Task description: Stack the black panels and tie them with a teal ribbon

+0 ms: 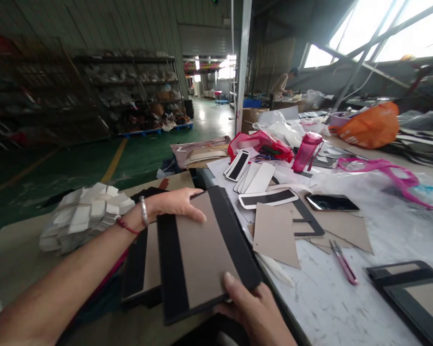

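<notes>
Right hand (pixel 254 307): cut off by the bottom edge. Only the thumb shows on the black-and-tan panel (pixel 202 254); the fingers are hidden beneath.
Left hand (pixel 176 204): fingertips hidden behind the panel's far edge.
Lower stack (pixel 144 264): mostly covered.
Framed panel (pixel 414 293): clipped at the corner.
Shelf goods (pixel 130 91): dim, blurred.
Distant person (pixel 283 84): too small to make out.

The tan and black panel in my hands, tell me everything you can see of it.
The panel is a flat rectangular board, tan in the middle like bare cardboard, with a broad black band down each long side. It looks stiff and unbent, and is slightly tilted. The left hand grips its far edge, fingers over the tan face. The right hand pinches the near corner, thumb on a black band. It is held above a similar panel, beside the white worktable.
</notes>
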`<state>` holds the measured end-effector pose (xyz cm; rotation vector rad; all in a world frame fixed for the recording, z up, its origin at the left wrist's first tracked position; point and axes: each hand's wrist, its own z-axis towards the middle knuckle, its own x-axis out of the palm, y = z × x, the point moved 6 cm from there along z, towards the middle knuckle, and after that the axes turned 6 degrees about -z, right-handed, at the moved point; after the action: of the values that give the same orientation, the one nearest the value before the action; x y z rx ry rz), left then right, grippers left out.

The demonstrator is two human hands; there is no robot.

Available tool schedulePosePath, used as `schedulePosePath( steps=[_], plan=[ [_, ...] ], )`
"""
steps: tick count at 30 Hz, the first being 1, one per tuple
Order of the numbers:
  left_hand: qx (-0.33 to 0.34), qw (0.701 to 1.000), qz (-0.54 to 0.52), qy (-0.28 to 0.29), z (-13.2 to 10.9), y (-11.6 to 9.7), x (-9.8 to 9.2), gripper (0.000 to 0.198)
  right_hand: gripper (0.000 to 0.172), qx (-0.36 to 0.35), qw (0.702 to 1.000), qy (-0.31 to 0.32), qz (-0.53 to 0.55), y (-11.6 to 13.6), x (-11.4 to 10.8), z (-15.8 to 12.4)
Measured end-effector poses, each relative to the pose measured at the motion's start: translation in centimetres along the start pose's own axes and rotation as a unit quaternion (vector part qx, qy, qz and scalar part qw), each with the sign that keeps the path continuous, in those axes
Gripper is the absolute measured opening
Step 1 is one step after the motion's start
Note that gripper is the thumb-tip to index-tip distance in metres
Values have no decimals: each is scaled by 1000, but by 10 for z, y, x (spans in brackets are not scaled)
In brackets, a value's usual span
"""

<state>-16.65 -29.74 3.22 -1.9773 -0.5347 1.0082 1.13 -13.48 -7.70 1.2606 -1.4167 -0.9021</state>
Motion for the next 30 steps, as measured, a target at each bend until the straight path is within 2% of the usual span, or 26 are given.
schedulePosePath(
  steps=[2,5,7,9,14,15,17,19,21,24,27,30],
  plan=[
    [-55,998,22,13,-9,38,-29,65,67,142,981,66,111,-19,48,16],
    [-126,991,32,34,-19,90,-49,68,79,228,952,121,161,-41,94,30],
    [-153,987,23,50,-22,117,-51,71,86,267,940,122,171,-56,109,35],
    [-165,984,10,66,-23,135,-50,73,88,286,936,116,169,-65,116,38],
    [-182,979,-1,88,-19,151,-51,76,91,298,922,134,208,-73,128,40],
    [-184,979,4,90,-19,152,-52,77,89,301,918,139,217,-74,130,40],
    [-185,978,25,89,-19,155,-56,77,72,316,913,150,209,-79,134,40],
    [-180,979,68,72,-17,160,-62,82,60,347,910,170,153,-87,135,40],
    [-167,977,129,42,-15,165,-69,87,66,356,907,200,100,-91,133,40],
    [-141,968,208,-12,-14,167,-75,94,70,311,911,255,91,-86,125,42],
    [-109,968,221,-36,-20,162,-75,93,59,298,902,310,47,-82,105,38],
    [-86,979,179,-56,-36,158,-81,90,41,306,885,334,-110,-82,70,40]
  ],
)
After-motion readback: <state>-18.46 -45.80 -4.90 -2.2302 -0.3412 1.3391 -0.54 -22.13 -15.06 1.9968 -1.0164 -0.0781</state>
